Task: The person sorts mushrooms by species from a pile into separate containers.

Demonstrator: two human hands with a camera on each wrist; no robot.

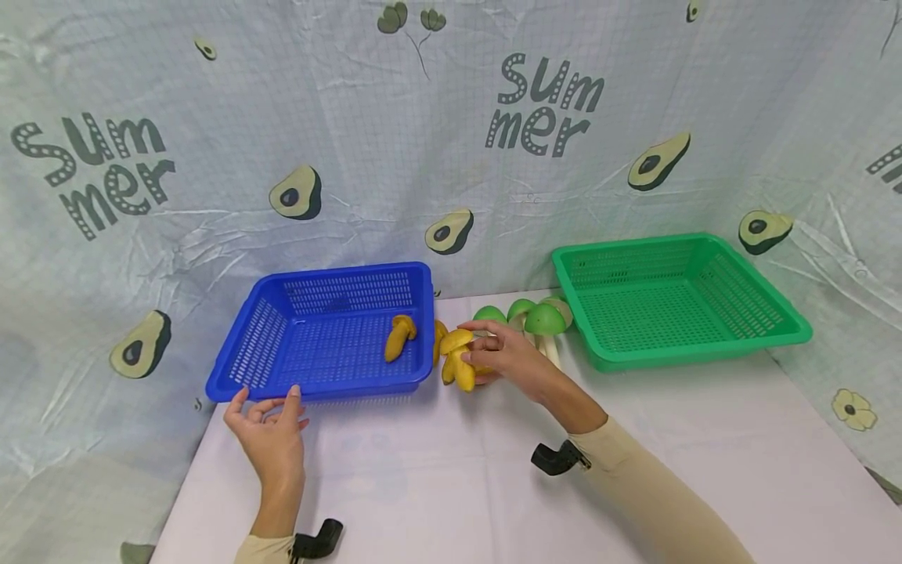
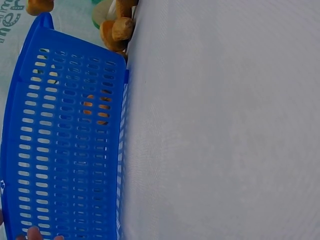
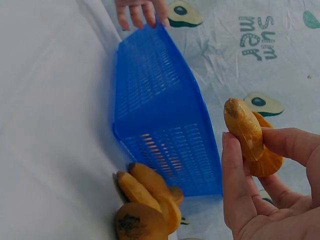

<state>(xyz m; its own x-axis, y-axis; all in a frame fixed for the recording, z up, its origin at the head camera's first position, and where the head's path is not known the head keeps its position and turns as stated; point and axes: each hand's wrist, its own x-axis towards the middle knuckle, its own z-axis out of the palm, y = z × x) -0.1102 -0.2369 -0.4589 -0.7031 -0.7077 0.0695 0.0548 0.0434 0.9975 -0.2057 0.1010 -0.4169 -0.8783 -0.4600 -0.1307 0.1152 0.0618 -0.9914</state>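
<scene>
A yellow toy mushroom (image 1: pixel 461 370) with a wide cap is pinched between the thumb and fingers of my right hand (image 1: pixel 513 362), just right of the blue basket (image 1: pixel 423 368). In the right wrist view the held mushroom (image 3: pixel 243 131) is up off the table, stem toward the basket. My left hand (image 1: pixel 273 439) holds the basket's front rim near its left corner, thumb and fingertips at the edge. One yellow mushroom (image 1: pixel 398 338) lies inside, by the right wall. Below the right hand, more yellow mushrooms (image 3: pixel 145 187) lie against the basket's outer side.
Several green-capped mushrooms (image 1: pixel 545 319) with pale stems stand in a cluster between the two baskets. A green basket (image 1: pixel 705 356) stands at the back right with nothing in it. A printed cloth (image 1: pixel 366 172) hangs behind the white-covered table (image 1: pixel 437 486).
</scene>
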